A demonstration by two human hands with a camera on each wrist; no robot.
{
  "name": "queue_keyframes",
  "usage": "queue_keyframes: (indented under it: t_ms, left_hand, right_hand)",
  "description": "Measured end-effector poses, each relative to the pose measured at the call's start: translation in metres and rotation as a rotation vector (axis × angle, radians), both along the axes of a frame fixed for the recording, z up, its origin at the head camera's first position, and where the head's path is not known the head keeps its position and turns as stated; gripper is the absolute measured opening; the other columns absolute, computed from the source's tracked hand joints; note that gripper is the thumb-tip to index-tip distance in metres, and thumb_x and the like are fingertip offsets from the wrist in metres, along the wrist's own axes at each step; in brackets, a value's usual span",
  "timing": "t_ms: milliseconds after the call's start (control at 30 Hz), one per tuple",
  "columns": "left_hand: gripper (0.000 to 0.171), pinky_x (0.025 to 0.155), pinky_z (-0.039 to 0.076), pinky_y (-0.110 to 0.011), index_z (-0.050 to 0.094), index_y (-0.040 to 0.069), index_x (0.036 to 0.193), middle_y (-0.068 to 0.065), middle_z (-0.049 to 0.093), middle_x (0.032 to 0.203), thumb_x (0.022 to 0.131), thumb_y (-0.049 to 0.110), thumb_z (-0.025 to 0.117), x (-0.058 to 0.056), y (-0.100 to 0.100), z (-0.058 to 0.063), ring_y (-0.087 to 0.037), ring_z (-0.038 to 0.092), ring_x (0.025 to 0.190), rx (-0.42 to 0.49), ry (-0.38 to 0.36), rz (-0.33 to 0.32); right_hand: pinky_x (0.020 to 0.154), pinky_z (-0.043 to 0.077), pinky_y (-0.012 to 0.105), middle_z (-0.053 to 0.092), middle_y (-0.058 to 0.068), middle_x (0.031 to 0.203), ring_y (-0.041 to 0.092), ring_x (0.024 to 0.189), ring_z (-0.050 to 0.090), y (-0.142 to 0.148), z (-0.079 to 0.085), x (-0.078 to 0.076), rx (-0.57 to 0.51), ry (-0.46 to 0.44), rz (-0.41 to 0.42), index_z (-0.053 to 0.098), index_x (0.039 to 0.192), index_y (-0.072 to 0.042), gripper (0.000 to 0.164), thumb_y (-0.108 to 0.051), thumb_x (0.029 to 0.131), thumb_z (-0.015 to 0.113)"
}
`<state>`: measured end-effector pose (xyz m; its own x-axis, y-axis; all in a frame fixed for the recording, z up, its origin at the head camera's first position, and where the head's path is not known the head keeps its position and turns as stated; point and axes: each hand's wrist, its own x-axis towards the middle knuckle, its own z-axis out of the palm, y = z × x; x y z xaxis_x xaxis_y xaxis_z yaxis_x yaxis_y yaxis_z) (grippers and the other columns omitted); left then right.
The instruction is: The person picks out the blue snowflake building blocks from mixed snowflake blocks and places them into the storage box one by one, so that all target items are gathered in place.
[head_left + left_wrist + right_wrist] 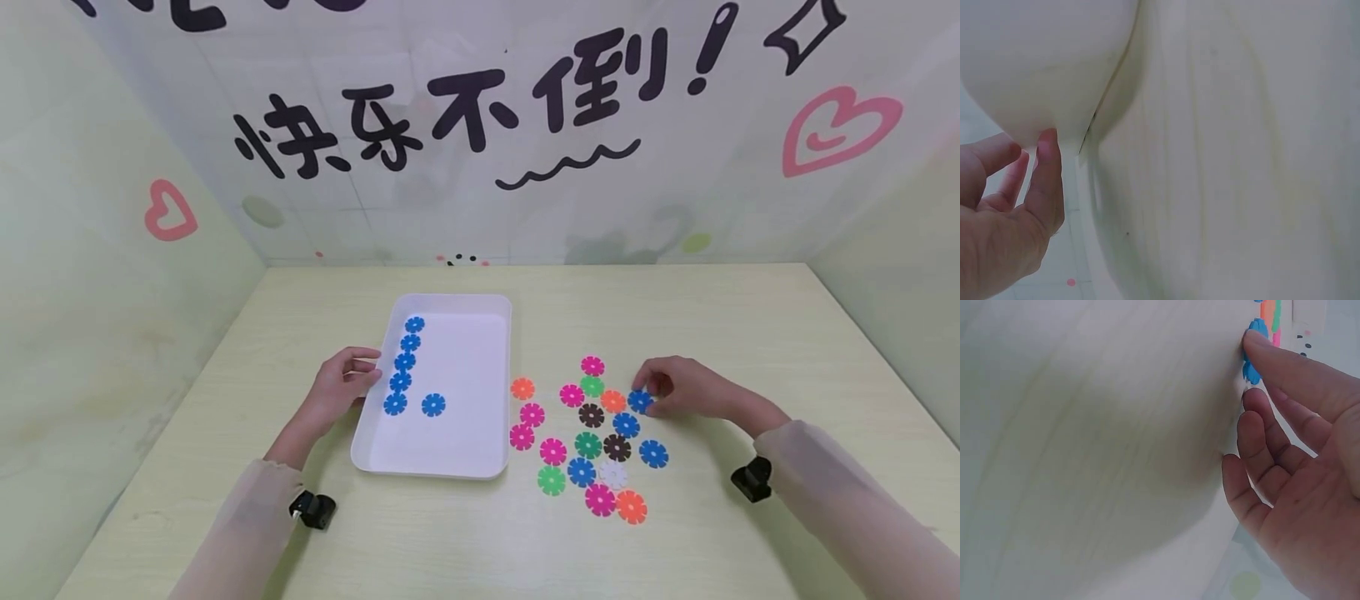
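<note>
Tabletop (420, 537) under white tray (468, 383), lettered wall (450, 200)

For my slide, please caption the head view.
Left grip touches a white tray with six blue discs; right grip pinches another blue disc beside mixed-colour discs.

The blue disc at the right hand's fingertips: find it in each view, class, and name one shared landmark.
Head: blue disc right of centre, at the right hand.
Left wrist: not in it.
Right wrist: near the top, right of centre, partly hidden by the hand.
Shared landmark: the pale tabletop, in all three views.
</note>
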<state>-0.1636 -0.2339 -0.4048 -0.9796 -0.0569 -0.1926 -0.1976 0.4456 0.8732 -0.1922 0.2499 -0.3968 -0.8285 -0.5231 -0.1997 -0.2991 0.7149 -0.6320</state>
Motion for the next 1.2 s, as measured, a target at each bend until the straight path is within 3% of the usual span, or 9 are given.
queue_keyframes:
  t_ms: [400,733,1200]
  left_hand:
    - [0.036,0.072,0.053,-0.034,0.046,0.009,0.127,-0.016,0.049,0.113,0.092,0.016,0.056,-0.002,-0.002,0.000,-0.029,0.055,0.096,-0.002,-0.014,-0.012]
    - [0.037,0.073,0.053,-0.035,0.046,0.007,0.127,-0.017,0.049,0.113,0.092,0.016,0.056,-0.001,-0.003,-0.001,-0.029,0.056,0.096,0.005,-0.012,-0.012]
    - [0.037,0.073,0.052,-0.035,0.046,0.006,0.127,-0.017,0.050,0.112,0.092,0.016,0.056,0.000,-0.003,-0.001,-0.029,0.056,0.095,0.003,-0.002,-0.013]
  right_hand:
    - [0.066,0.048,0.025,0.053,0.001,0.082,0.018,0.074,0.050,-0.002,0.001,0.008,-0.035,0.053,-0.025,0.054,0.092,-0.009,0.029,-0.006,0.073,0.076]
    - [0.067,0.049,0.025,0.056,0.000,0.083,0.018,0.076,0.052,-0.001,0.006,0.010,-0.031,0.098,-0.009,0.061,0.093,-0.009,0.024,0.003,0.075,0.071]
    - [0.075,0.051,0.029,0.062,0.001,0.094,0.019,0.086,0.059,-0.040,0.034,0.019,-0.095,0.203,0.137,0.066,0.101,-0.004,0.024,0.005,0.079,0.067]
